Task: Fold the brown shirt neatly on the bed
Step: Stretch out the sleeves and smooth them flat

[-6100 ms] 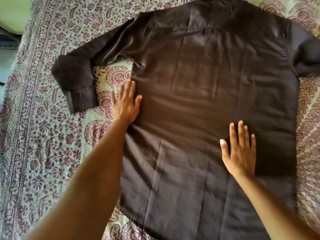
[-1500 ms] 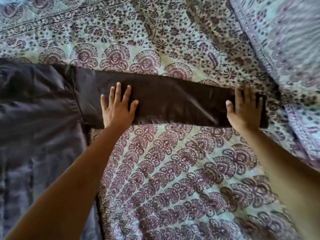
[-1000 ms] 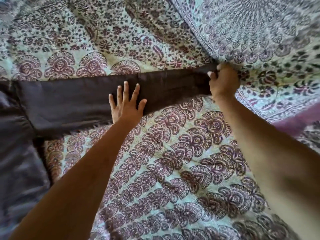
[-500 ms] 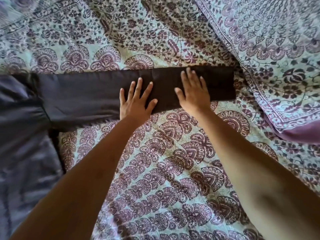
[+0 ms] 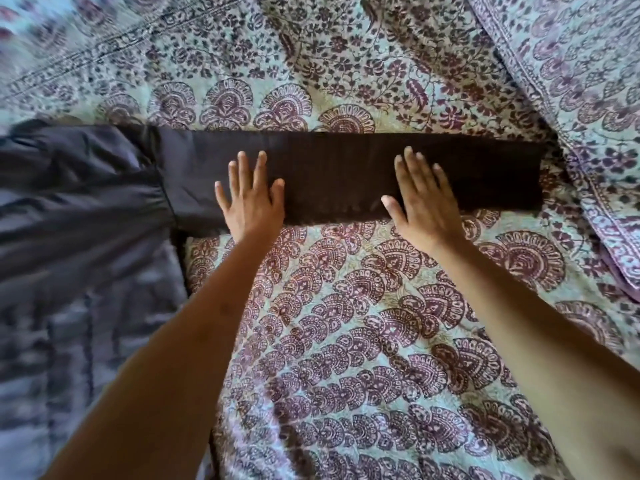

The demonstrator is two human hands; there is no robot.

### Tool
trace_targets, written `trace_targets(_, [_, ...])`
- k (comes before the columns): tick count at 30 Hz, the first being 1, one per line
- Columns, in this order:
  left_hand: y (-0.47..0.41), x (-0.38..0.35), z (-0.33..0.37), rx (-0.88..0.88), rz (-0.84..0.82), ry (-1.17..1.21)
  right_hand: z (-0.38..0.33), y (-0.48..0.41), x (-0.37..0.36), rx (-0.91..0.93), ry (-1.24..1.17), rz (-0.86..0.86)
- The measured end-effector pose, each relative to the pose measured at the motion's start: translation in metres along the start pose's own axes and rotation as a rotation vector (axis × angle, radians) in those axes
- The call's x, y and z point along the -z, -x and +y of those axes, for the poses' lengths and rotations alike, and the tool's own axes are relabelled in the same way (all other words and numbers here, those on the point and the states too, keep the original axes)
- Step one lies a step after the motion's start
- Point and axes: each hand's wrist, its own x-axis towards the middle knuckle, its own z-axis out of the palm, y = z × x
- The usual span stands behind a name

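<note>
Hands spread further apart along sleeve point(image 5: 346, 174): left hand point(image 5: 251, 199), right hand point(image 5: 424, 202) flat

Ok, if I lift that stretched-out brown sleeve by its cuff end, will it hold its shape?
Probably not. The long brown fabric sleeve lies flat and thin on the patterned bedspread, so it would likely droop and fold. The left hand and right hand are pressing it flat, which suggests it needs smoothing. It looks light.
</note>
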Motion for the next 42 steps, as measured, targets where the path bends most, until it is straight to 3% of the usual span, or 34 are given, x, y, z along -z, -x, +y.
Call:
trace_targets(4, [-0.006, -0.006, -0.038, 0.318, 0.0, -0.026, 0.022, 0.012, -0.004, -0.152, -0.002, -0.006])
trace_targets(8, [-0.009, -0.026, 0.011, 0.276, 0.016, -0.039, 0.063, 0.031, 0.005, -0.222, 0.055, 0.018])
trace_targets(12, [0.005, -0.046, 0.095, 0.021, -0.041, -0.051, 0.086, 0.048, 0.007, -0.35, 0.012, 0.033])
trace_targets(16, [0.028, -0.048, 0.148, -0.578, -0.271, -0.031, 0.097, 0.059, 0.001, -0.358, -0.04, 0.067])
trace_targets(18, [0.014, -0.037, 0.134, -0.697, -0.224, 0.038, 0.098, 0.06, 0.0, -0.341, -0.064, 0.09])
trace_targets(19, [0.003, -0.031, 0.117, -0.588, -0.132, 0.054, 0.098, 0.06, 0.0, -0.345, -0.071, 0.1])
trace_targets(22, [-0.036, -0.016, 0.047, 0.018, 0.06, 0.03, 0.098, 0.059, -0.004, -0.363, -0.065, 0.127])
trace_targets(23, [-0.043, -0.012, 0.03, 0.142, 0.046, 0.005, 0.097, 0.058, -0.005, -0.363, -0.068, 0.136])
trace_targets(25, [-0.047, -0.017, 0.031, 0.179, 0.013, -0.024, 0.098, 0.057, -0.006, -0.371, -0.082, 0.143])
trace_targets(28, [-0.031, -0.041, 0.09, 0.038, 0.009, -0.034, 0.097, 0.058, -0.005, -0.388, -0.091, 0.169])
trace_targets(34, [0.022, -0.076, 0.229, -0.481, -0.17, -0.08, 0.1, 0.059, -0.006, -0.44, -0.108, 0.196])
trace_targets(37, [0.032, -0.065, 0.237, -0.842, -0.305, 0.011, 0.101, 0.059, -0.006, -0.445, -0.11, 0.154])
trace_targets(38, [0.028, -0.059, 0.227, -0.855, -0.27, 0.065, 0.101, 0.059, -0.006, -0.438, -0.113, 0.155])
trace_targets(39, [0.022, -0.052, 0.211, -0.779, -0.202, 0.095, 0.101, 0.06, -0.006, -0.431, -0.116, 0.161])
trace_targets(42, [0.001, -0.041, 0.139, -0.301, -0.018, 0.015, 0.099, 0.061, -0.002, -0.426, -0.107, 0.185])
